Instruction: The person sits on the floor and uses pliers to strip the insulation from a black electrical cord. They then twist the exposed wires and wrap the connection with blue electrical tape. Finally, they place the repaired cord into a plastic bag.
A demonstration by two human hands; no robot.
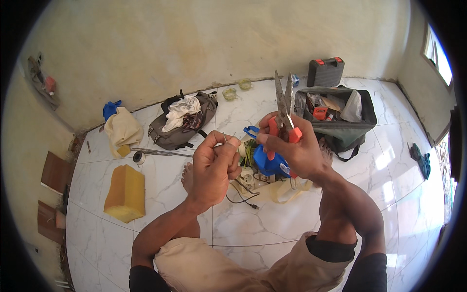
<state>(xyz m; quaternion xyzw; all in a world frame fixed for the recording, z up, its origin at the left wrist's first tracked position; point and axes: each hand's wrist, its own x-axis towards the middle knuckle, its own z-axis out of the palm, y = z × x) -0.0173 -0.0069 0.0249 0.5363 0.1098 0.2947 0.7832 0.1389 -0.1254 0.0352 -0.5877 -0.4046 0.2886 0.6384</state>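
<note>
Head view: the right hand [296,148] grips orange-handled pliers [283,109], tips up and slightly parted. The left hand [214,165] is closed, pinching a thin wire [227,137] just beside them, above the white tile floor [146,228].

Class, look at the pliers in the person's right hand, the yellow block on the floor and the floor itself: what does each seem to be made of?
Pliers: long jaws look like bare grey metal with a dull sheen; the orange grips look like plastic or rubber. Yellow block: probably foam or sponge, going by its matte face and soft, rounded edges, though this is uncertain. Floor: glossy white tiles with grey veining, marble-look, likely ceramic; window light reflects off them and grout lines show.
</note>
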